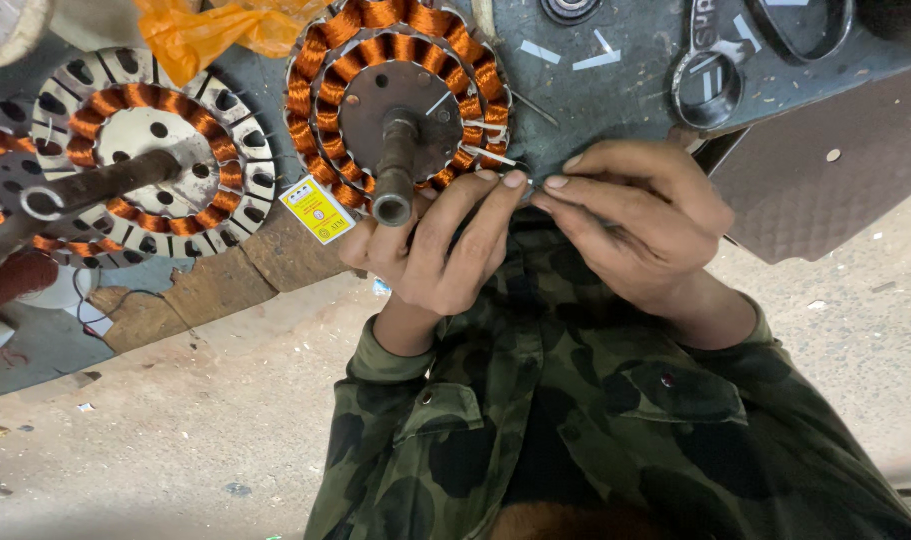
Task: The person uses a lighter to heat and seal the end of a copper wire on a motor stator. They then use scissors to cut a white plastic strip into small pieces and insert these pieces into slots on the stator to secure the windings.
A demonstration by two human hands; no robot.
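Both hands meet at the near rim of the copper-wound stator (396, 95): the left hand (441, 245) and right hand (641, 220) each pinch a thin wire (532, 186) in a narrow grip.

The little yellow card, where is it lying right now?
In the head view the yellow card lies left of centre on the bench edge, between the two copper-wound stators, just left of the person's left hand.

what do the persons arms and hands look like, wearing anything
Both hands, left and right, are bare: no gloves, rings or watch visible. Both arms wear long sleeves of a camouflage shirt in dark green, olive and black patches, with cuffs at the wrists. A buttoned chest pocket shows on the shirt.
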